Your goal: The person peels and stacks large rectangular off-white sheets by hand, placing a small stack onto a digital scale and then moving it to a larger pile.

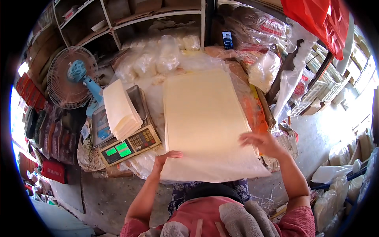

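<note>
A stack of large, thin, cream-coloured sheets lies flat before me, its near end reaching to my waist with a loose, wavy edge. At the left edge, near the front, my left hand touches the top sheet; whether it pinches the sheet is hidden. My right hand hovers at the right edge, fingers apart and blurred by motion. To the left, a folded bundle of similar sheets rests on a digital weighing scale with lit green displays.
A blue table fan stands behind the scale. Filled clear plastic bags line the back of the table below shelving. A phone leans at the back right. Red plastic sheeting hangs at the upper right, near white crates.
</note>
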Available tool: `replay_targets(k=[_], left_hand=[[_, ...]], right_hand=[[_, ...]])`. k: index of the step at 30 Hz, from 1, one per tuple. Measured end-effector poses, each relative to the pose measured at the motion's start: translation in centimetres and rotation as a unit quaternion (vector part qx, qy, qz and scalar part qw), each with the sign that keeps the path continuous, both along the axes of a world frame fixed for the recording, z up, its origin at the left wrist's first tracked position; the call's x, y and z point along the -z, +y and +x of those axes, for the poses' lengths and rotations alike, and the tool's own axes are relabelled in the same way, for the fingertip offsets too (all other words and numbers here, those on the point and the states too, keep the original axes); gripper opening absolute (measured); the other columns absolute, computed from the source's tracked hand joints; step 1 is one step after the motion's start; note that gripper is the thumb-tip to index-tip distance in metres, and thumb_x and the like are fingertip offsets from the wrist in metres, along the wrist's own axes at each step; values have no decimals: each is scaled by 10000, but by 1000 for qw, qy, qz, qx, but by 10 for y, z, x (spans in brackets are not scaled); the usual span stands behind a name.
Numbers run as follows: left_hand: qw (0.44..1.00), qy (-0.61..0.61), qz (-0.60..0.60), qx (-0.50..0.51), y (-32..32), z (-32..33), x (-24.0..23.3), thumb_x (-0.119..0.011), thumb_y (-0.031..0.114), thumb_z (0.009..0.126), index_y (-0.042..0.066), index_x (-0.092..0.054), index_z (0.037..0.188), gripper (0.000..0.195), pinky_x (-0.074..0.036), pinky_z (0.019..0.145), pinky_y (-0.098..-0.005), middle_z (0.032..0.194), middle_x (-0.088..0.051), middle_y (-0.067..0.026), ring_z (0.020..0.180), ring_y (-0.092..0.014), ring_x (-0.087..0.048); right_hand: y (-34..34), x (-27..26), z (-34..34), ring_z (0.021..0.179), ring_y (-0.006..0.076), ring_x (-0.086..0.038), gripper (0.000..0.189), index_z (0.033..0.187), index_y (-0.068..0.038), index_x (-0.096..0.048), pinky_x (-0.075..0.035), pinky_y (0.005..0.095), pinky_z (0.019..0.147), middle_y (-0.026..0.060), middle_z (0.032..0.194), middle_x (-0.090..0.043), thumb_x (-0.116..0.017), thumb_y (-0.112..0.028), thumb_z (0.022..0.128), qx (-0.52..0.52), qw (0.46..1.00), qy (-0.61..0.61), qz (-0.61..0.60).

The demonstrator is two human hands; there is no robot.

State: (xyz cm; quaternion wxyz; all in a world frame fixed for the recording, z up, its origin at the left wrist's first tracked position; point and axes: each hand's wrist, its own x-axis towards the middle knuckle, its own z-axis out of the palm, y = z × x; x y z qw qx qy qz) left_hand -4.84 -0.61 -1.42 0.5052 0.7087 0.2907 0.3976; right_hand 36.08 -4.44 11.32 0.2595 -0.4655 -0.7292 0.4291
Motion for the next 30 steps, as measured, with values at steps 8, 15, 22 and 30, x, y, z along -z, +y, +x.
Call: replay_targets(k=[8, 15, 22, 30], left_hand=[[997, -21, -70, -34, -7, -1, -4, -576, 230, 870, -54, -688, 1030, 345, -454, 966, -363, 1109, -667, -165, 1115, -254, -595], [997, -60, -47, -12, -9, -8, -4, -590, 252, 874, -48, -676, 1069, 368, -453, 967, -368, 1135, -655, -175, 1133, -251, -584], [997, 28, -56, -45, -23, -5, -29, -571, 307, 923, -56, -647, 1105, 413, -465, 908, -335, 1156, -637, -166, 1079, -218, -593], [956, 39, -134, -259, 21, 8, 6, -646, 109, 874, -18, -576, 1175, 334, -503, 738, -256, 984, -667, -77, 849, -121, -628]], right_hand=[[-18, 37, 24, 1396, 319, -315, 615, 1254, -147, -603, -319, 395, 1130, 79, 1419, -476, -485, 163, 736, 52, 980, -153, 113], [-15, 45, 20, 1346, 310, -402, 500, 1181, -136, -658, -301, 443, 1131, 69, 1333, -564, -566, 99, 749, 17, 980, -128, 153], [-8, 76, 32, 1180, 231, -579, 282, 1083, -73, -686, -274, 457, 1134, 67, 1128, -682, -622, -82, 809, -2, 995, -1, 97], [29, 111, -1, 667, 197, -603, 227, 913, 21, -603, -469, 329, 625, 108, 735, -645, -659, -191, 856, 306, 951, 27, 24]])
